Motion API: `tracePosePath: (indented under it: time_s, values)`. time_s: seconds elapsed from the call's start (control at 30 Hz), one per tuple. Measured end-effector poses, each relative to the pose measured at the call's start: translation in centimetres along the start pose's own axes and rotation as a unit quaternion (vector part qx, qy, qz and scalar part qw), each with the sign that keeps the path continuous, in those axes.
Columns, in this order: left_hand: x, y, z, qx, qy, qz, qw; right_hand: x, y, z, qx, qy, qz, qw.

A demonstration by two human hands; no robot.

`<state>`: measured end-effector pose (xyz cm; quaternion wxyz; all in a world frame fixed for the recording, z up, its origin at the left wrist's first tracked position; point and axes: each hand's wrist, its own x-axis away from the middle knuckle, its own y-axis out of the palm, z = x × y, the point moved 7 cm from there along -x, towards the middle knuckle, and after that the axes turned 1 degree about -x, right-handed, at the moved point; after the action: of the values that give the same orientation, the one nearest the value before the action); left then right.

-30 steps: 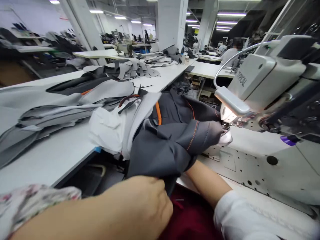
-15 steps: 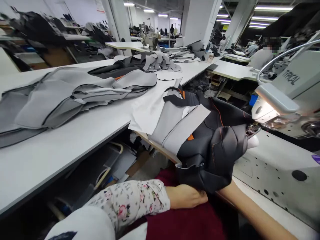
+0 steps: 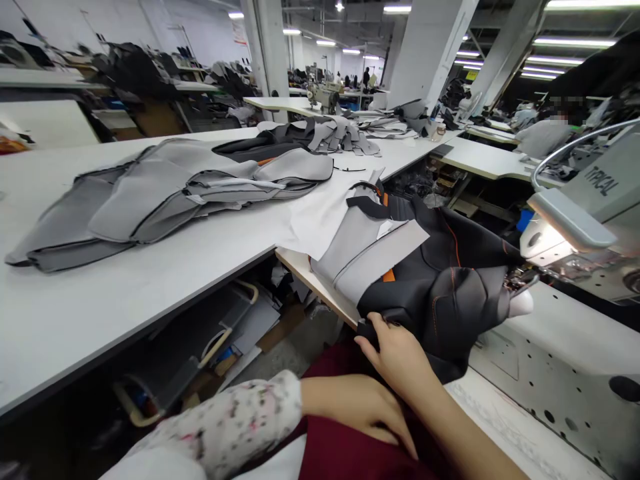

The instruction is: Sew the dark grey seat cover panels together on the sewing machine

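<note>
While the right hand (image 3: 397, 357) grips the gray jacket (image 3: 450, 300), its end points right under the sewing machine (image 3: 595, 193), open left hand (image 3: 355, 407) on red cloth (image 3: 345, 457)

Right hand (image 3: 397, 357) pinches dark grey fabric (image 3: 450, 310) at the sewing machine (image 3: 595, 193); left hand (image 3: 355, 407) rests on maroon cloth (image 3: 350, 453)

White concrete pillars (image 3: 430, 47), fluorescent ceiling lights (image 3: 575, 41), white worktables (image 3: 487, 163), pale walls (image 3: 75, 27)
</note>
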<state>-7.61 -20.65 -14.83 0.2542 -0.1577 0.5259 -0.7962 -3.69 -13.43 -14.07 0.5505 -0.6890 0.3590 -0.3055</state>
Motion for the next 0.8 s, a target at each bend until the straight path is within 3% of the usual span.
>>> tracePosePath:
  time_s: [0.03,0.07,0.13,0.17,0.23,0.4,0.6,0.7,0.8]
  values:
    - [1.7,-1.8,-1.0,0.028,-0.018,0.05,0.998,0.6,0.3,0.4,-0.007,-0.004,-0.003,1.0]
    - [3.2,-3.9,-2.9,0.057,-0.084,0.129,0.986,1.4,0.5,0.9,-0.013,-0.005,-0.005,1.0]
    - [5.7,-6.7,-7.1,0.075,-0.265,0.251,0.928,3.0,0.8,1.6,-0.015,0.004,-0.013,1.0]
    - [6.1,-7.2,-8.8,0.072,-0.34,0.275,0.897,3.6,0.9,1.8,-0.013,0.013,-0.017,1.0]
    - [4.6,-7.1,-11.0,0.056,-0.409,0.261,0.873,4.0,1.2,1.8,-0.004,0.034,-0.032,0.999]
    - [-1.4,-6.2,-13.9,0.03,-0.456,0.234,0.858,1.8,1.5,0.2,-0.006,0.052,-0.066,0.996]
    - [-4.7,-7.5,-15.7,0.049,-0.452,0.248,0.856,-0.3,1.6,-0.4,-0.083,0.031,-0.061,0.994]
    - [-5.1,-8.5,-17.6,0.089,-0.458,0.297,0.833,-0.4,1.5,-0.1,-0.151,0.019,-0.045,0.987]
    - [-2.7,-10.2,-21.4,0.145,-0.481,0.376,0.779,0.2,-0.4,0.5,-0.248,0.01,-0.006,0.969]
